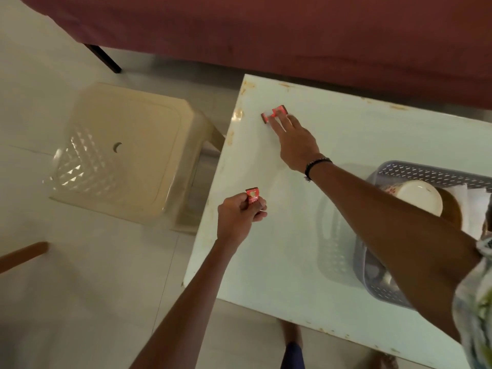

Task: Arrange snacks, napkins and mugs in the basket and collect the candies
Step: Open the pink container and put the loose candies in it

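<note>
Currently collecting: right hand [294, 137], fingers extended, is touching red candies [274, 113] at upper-centre of desk [346, 134]; left hand [239, 218] is pinching one candy [251, 196]. Advisable: pinch wrappers firmly, then carry to basket [415, 173], right.

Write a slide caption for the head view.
Left hand holds one candy; right hand reaches another.

Red candy wrappers [274, 114] show print, seemingly too blurred to read
</note>
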`<state>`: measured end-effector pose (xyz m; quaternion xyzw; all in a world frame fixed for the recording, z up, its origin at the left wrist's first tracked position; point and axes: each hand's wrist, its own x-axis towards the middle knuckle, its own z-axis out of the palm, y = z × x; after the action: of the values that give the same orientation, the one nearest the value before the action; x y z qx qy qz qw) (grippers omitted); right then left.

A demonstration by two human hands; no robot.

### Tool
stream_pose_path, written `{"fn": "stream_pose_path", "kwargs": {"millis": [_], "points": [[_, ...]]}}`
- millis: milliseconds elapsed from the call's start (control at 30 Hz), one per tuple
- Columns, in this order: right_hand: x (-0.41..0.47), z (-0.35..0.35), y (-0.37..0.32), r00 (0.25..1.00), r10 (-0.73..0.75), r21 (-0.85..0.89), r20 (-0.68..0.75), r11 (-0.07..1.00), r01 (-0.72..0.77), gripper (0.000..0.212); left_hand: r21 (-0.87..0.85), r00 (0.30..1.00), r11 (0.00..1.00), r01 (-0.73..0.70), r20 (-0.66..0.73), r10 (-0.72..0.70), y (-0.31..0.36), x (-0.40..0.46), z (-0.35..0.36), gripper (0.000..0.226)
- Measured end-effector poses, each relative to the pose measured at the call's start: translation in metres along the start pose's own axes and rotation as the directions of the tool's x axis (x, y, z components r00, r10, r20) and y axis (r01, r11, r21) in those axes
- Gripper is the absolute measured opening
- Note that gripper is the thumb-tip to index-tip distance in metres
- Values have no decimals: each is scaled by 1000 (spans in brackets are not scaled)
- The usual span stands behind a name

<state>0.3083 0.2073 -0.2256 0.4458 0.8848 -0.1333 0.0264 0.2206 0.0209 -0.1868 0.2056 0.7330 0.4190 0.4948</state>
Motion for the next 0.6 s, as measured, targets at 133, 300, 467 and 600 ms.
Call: {"fn": "stream_pose_path", "kwargs": {"millis": [133, 300, 467, 600], "points": [[-28, 11, -4, 1000, -10, -151, 9, 988, 11, 61, -24, 999, 999, 21, -26, -21, 0, -2, -1, 10], [-36, 9, -4, 994, 38, -64, -102, 997, -45, 61, 5, 1000, 1000, 22, -9, -22, 2, -10, 2, 7], [-4, 3, -6, 998, 3, -2, -59, 1000, -3, 66, -101, 997, 992, 71, -11, -72, -1, -12, 5, 14], [-11, 8, -16, 995, -2, -11, -99, 1000, 1, 41, -169, 996, 982, 87, 34, -83, 0, -9, 8, 16]]}}
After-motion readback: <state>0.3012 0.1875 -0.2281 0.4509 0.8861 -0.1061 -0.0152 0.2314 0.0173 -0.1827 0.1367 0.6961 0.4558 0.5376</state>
